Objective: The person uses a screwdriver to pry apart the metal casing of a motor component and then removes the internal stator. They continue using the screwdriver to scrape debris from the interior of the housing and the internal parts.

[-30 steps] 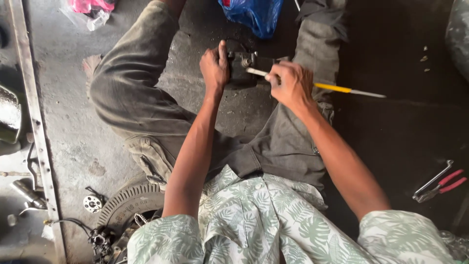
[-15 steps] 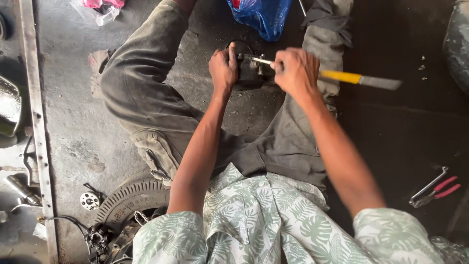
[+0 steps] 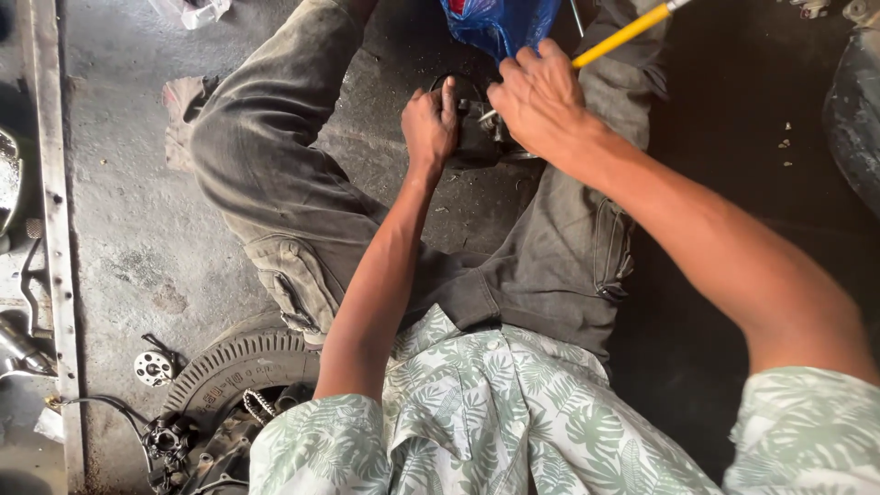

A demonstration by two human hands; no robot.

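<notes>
I sit on a concrete floor with my legs spread. My left hand [image 3: 431, 124] grips a small dark metal part [image 3: 478, 137] that rests on the floor between my legs. My right hand [image 3: 541, 101] is closed around a tool with a yellow handle [image 3: 628, 32], whose shaft slants up to the right toward the top edge. The tool's tip meets the dark part just under my right hand; the contact point is partly hidden by my fingers.
A blue plastic bag [image 3: 500, 23] lies beyond the part. A tyre [image 3: 234, 371] with a chain and engine parts sits at lower left, next to a small round sprocket [image 3: 152, 368]. A metal rail [image 3: 55, 211] runs along the left edge.
My right hand has swung the yellow-handled tool from pointing right to slanting upward. The view has shifted, so both hands sit higher in the frame. My left hand stays on the dark part.
</notes>
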